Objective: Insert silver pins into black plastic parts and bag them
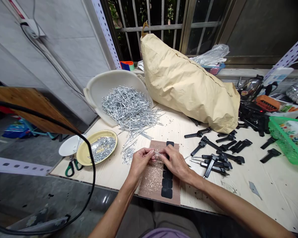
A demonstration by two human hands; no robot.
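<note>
Pale wood-grain tabletop (pixel 240 195) across the centre and right of the frame: smooth, firm, good to brace forearms near. Kraft-paper sack (pixel 186 79), upper centre: creased, bulging, stitched along a seam. White plastic basin (pixel 95 87), left of it, tipped so its load spills toward centre. Brown board (pixel 176 193), lower centre, under my hands: flat, strewn with pale flakes. Yellow dish (pixel 81 157), centre left: shallow, round, glossy.

Left hand (pixel 140 163): thumb and fingertips pinched on one end of a thin metal rod (pixel 158 153), just right of frame centre, above the board. Right hand (pixel 176 163): fingers curled over, its tips at the rod's other end; exact grip hidden.

Method, my judgement: grip lightly close to the ends, keep the rod level, let one hand steady while the other does the fine turning; hard, slick metal should roll if squeezed off-axis.

Black plastic pieces (pixel 210 167), right of centre: narrow, matt, blocky at one end. Black rounded squares (pixel 167 193) in a column on the board: flat, dull. Small shiny metal bits (pixel 103 147) fill the dish; individual shape too small to tell.
</note>
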